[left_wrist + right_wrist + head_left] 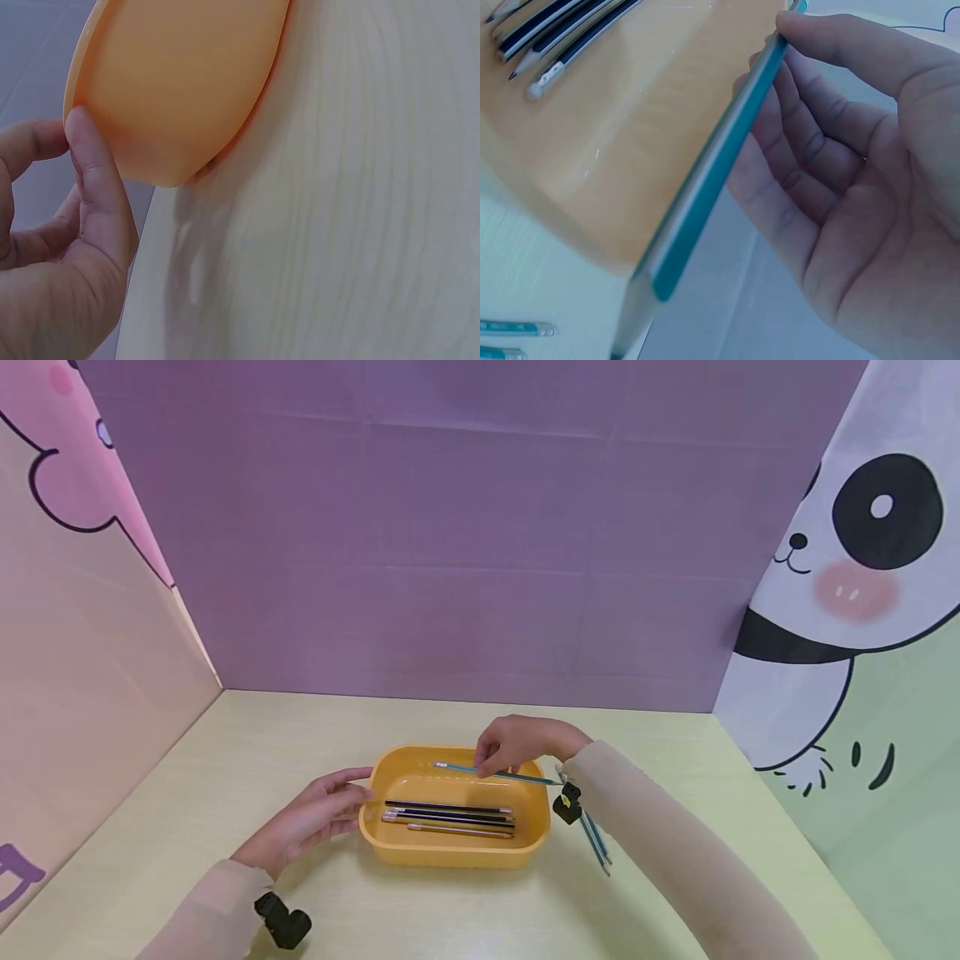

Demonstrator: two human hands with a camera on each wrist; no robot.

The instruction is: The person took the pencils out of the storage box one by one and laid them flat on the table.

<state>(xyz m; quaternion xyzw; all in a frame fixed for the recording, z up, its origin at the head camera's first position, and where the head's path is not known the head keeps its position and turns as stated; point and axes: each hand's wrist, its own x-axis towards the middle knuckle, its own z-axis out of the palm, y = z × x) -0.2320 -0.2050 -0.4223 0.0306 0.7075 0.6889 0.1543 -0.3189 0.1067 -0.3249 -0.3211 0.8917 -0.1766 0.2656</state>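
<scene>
A yellow plastic tub [457,857] stands on the table, its left end held at the rim by my left hand [318,814]. In the left wrist view that thumb [91,150] lies against the outer wall near the edge. My right hand [521,742] pinches a teal striped pencil [712,165] over the back right part of the tub. This pencil's sharpened end points right and its eraser end left. Several dark pencils [450,814] and a gold-brown one [461,831] lie side by side on the tub's floor.
More teal pencils [596,843] lie on the table right of the tub, partly behind the right forearm. A purple panel [480,568] closes off the back of the pale wood table [300,727]. Side panels with cartoon prints stand left and right.
</scene>
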